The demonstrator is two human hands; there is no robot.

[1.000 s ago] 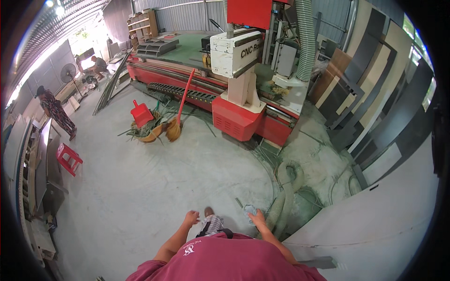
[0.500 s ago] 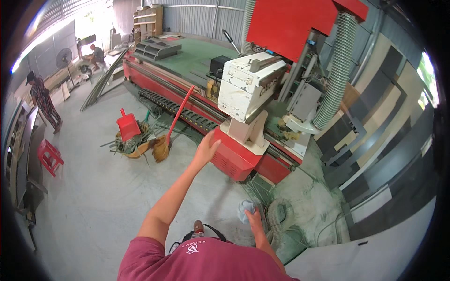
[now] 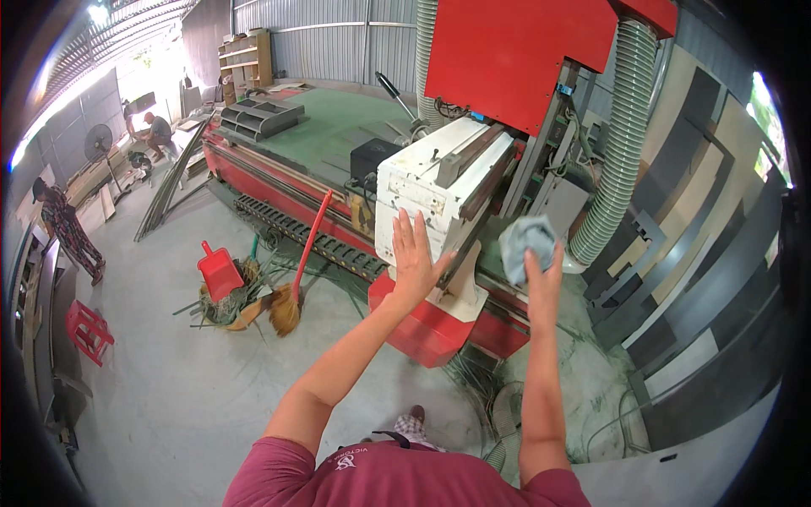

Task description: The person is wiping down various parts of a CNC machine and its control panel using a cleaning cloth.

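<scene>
I see the left hand [image 3: 414, 266] with its fingers stretched out, slightly apart, the thumb held wide, in front of the white gantry housing [image 3: 422, 182]; whether they touch it, I cannot tell. The right hand [image 3: 545, 275] pinches a crumpled blue-grey cloth [image 3: 525, 241], lifted to the right of the housing, its fingers partly hidden. Near the cloth I see a ribbed hose [image 3: 623, 127]; beyond the housing, a green machine bed [image 3: 346, 118]. Farther left, a broom [image 3: 287, 308] stands beside a red dustpan [image 3: 221, 275].
</scene>
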